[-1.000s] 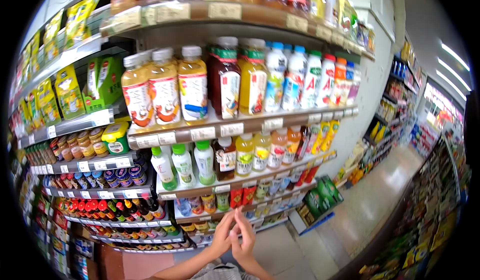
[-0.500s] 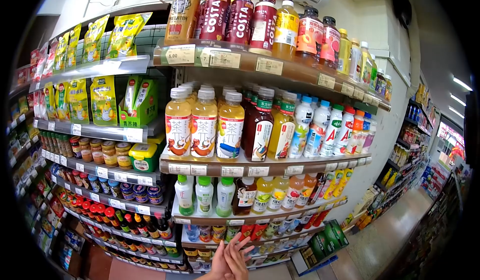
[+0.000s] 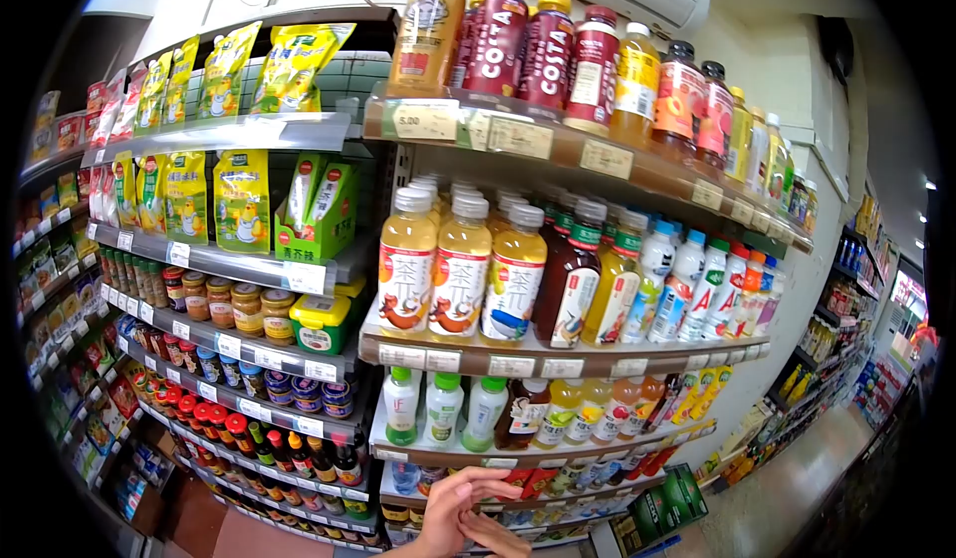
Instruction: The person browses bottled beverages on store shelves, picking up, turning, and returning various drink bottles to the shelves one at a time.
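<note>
Low in the view, my left hand (image 3: 456, 506) is raised in front of the lower drink shelves. Its fingers stretch out to the right and hold nothing. Just below, my right hand (image 3: 496, 536) lies with extended fingers against the left palm, partly cut off by the bottom edge. Nothing shows between the two hands. Behind them, nearest, is a low shelf with red packs (image 3: 518, 480). Above that stand white bottles with green caps (image 3: 443, 409) and several fruit drinks (image 3: 558, 411).
Tea bottles (image 3: 406, 271) fill the middle shelf; coffee bottles (image 3: 498, 35) stand on top. Seasoning pouches (image 3: 241, 200) and sauce jars (image 3: 221, 299) line the left racks. A green carton (image 3: 657, 510) sits on the floor at the right, beside an aisle (image 3: 772, 488).
The view has shifted, so the shelves appear further right and lower. My hands have turned from fingers pointing upward to the left fingers pointing right, with the right hand lower.
</note>
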Tool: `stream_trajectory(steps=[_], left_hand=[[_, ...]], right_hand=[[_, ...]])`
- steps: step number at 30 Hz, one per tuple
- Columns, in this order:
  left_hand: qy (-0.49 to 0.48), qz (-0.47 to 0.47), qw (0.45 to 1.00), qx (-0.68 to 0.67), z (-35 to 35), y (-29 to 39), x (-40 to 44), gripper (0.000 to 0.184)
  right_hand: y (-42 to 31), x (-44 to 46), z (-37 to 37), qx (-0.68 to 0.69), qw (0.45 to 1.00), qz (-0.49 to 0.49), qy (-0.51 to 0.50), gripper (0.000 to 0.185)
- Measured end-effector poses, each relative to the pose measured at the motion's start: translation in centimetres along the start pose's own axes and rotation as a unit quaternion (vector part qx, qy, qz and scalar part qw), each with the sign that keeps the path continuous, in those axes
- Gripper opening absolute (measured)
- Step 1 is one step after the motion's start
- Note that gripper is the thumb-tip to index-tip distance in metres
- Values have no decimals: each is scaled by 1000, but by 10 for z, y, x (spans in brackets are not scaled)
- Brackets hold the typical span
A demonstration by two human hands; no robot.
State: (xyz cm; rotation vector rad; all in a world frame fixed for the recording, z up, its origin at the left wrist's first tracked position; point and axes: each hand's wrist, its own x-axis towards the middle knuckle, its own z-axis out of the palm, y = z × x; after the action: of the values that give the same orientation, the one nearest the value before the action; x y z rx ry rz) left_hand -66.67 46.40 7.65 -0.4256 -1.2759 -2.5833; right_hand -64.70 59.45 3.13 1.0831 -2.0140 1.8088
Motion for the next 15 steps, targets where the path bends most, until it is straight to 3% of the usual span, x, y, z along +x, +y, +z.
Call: stream_trajectory(steps=[3, 4, 6, 8, 9, 11, 15], left_hand=[[-38, 118, 963, 239, 17, 69, 21, 40], [-50, 274, 887, 369, 16, 86, 37, 39], [2, 422, 755, 503, 34, 132, 63, 39], [18, 475, 732, 488, 46, 171, 94, 44], [30, 520, 686, 508, 51, 191, 114, 48], [72, 573, 618, 534, 57, 226, 153, 47], [183, 599, 506, 592, 58, 284, 217, 59]], right_hand=[[-17, 49, -5, -23, 993, -111, -21, 59], [-26, 70, -8, -17, 989, -143, -36, 56], [-44, 107, -12, -20, 981, -190, -43, 52], [-59, 149, -22, -63, 958, -272, -64, 44], [-70, 174, -26, -96, 932, -338, -92, 48], [-100, 217, -24, -115, 920, -373, -44, 48], [-155, 287, -10, 8, 945, -326, -19, 59]])
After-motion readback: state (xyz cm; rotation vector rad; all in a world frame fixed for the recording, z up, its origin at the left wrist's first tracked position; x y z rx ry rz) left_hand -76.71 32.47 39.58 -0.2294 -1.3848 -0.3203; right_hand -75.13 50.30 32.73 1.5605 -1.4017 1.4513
